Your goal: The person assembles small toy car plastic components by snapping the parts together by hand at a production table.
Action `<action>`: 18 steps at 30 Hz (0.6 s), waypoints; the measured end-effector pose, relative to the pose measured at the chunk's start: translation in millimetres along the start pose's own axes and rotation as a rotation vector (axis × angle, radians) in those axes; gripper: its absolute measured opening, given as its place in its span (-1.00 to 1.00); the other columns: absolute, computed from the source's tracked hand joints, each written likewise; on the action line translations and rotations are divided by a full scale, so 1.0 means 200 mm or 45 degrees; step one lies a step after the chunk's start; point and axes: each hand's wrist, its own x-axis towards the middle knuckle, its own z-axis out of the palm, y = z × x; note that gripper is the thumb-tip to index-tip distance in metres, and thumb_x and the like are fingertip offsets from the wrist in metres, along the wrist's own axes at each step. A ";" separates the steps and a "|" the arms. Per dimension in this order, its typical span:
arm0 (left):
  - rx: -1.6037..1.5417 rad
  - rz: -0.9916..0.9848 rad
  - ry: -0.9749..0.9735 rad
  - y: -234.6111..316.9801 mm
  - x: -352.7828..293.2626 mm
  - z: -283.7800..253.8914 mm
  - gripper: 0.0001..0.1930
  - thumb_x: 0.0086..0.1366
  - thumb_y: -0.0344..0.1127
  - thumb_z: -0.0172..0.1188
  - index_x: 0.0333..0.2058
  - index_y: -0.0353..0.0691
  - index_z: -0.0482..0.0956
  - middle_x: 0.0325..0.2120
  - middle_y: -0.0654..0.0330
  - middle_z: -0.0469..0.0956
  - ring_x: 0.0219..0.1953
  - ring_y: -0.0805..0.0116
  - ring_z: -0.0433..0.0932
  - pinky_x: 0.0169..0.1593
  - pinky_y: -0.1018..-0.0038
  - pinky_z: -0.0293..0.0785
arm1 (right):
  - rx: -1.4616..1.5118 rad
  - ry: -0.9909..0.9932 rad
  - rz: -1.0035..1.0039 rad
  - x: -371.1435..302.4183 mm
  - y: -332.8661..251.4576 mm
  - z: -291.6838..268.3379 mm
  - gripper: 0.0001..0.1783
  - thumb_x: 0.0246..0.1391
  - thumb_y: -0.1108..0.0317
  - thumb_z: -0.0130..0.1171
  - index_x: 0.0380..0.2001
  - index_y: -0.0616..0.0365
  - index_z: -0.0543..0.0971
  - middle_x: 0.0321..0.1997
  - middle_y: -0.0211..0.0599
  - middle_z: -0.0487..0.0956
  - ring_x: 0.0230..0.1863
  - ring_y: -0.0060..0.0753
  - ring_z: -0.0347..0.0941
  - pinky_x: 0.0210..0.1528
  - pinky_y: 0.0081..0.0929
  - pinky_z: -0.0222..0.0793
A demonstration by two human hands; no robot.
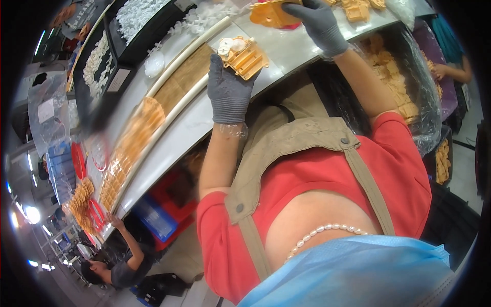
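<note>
My left hand (230, 89), in a grey knit glove, is closed around an orange plastic housing (249, 60) above the bench edge. The housing has open ribbed slots facing up, and white round plastic parts (231, 46) sit at its upper left corner. My right hand (321, 28), gloved the same way, grips a larger orange plastic shell (273, 14) at the top edge of the view. Its fingertips are partly cut off there. Something red (292, 25) shows beneath that shell.
A conveyor strip (186, 74) with pale rails carries orange parts (135, 138) leftward. Black bins (120, 84) hold white pieces. More orange parts (358, 9) lie at upper right; a plastic-lined box (394, 77) of them stands beside my right arm. Other people work at both sides.
</note>
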 end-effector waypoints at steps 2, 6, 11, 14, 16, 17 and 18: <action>-0.029 0.005 -0.013 0.00 0.00 -0.03 -0.37 0.31 0.12 -0.21 0.16 -0.26 0.15 0.14 -0.03 0.19 0.19 -0.02 0.16 0.24 0.03 0.00 | -0.690 0.041 -0.515 -0.04 -0.03 0.17 -0.80 -0.05 0.52 0.16 -0.27 0.18 0.57 -0.26 -0.32 0.53 -0.26 -0.52 0.45 -0.26 -0.63 0.37; 0.062 0.036 -0.042 -0.02 0.01 -0.07 -0.32 0.32 0.22 -0.37 0.16 -0.25 0.12 0.17 -0.03 0.14 0.19 -0.04 0.16 0.24 0.03 0.01 | -0.949 -0.234 -1.054 -0.07 0.02 0.30 -0.73 -0.03 0.41 0.19 -0.18 0.10 0.53 -0.18 -0.30 0.52 -0.19 -0.46 0.46 -0.18 -0.56 0.41; -0.030 0.038 0.061 0.00 0.01 -0.03 -0.39 0.33 0.14 -0.28 0.12 -0.25 0.19 0.06 0.02 0.29 0.11 0.04 0.27 0.18 0.04 0.13 | -1.459 -0.488 -1.263 -0.11 0.14 0.32 -0.67 -0.12 0.40 0.24 -0.20 -0.05 0.54 -0.04 -0.36 0.49 0.02 -0.31 0.39 -0.04 -0.41 0.42; 0.031 0.059 0.056 0.03 0.01 -0.04 -0.46 0.33 0.07 -0.17 0.07 -0.27 0.25 -0.03 0.06 0.36 0.04 0.12 0.34 0.11 0.11 0.25 | -1.503 -0.641 -1.121 -0.20 0.12 0.35 -0.58 -0.17 0.28 0.26 -0.14 -0.04 0.51 0.02 -0.36 0.46 0.08 -0.27 0.33 0.09 -0.28 0.29; 0.274 0.159 0.063 0.05 0.00 -0.02 -0.54 0.31 -0.04 -0.06 0.00 -0.30 0.31 -0.08 0.09 0.41 -0.04 0.21 0.42 0.00 0.31 0.41 | -1.532 -0.685 -1.097 -0.21 0.13 0.37 -0.48 -0.19 0.16 0.27 -0.08 0.00 0.47 0.06 -0.29 0.42 0.08 -0.18 0.32 0.17 -0.14 0.14; 0.291 0.170 0.062 0.04 -0.01 -0.01 -0.54 0.31 -0.04 -0.06 0.00 -0.30 0.31 -0.08 0.09 0.41 -0.04 0.21 0.42 0.00 0.31 0.41 | -1.517 -0.675 -1.112 -0.22 0.13 0.37 -0.48 -0.19 0.16 0.27 -0.08 0.00 0.47 0.06 -0.29 0.42 0.08 -0.18 0.32 0.17 -0.14 0.14; 0.310 0.159 0.093 0.01 -0.03 0.00 -0.56 0.31 -0.06 -0.05 0.00 -0.28 0.32 -0.11 0.09 0.43 -0.07 0.23 0.44 -0.04 0.36 0.43 | -1.422 -0.695 -1.076 -0.24 0.12 0.35 -0.47 -0.19 0.16 0.28 -0.08 0.01 0.47 0.05 -0.27 0.43 0.07 -0.18 0.32 0.16 -0.14 0.14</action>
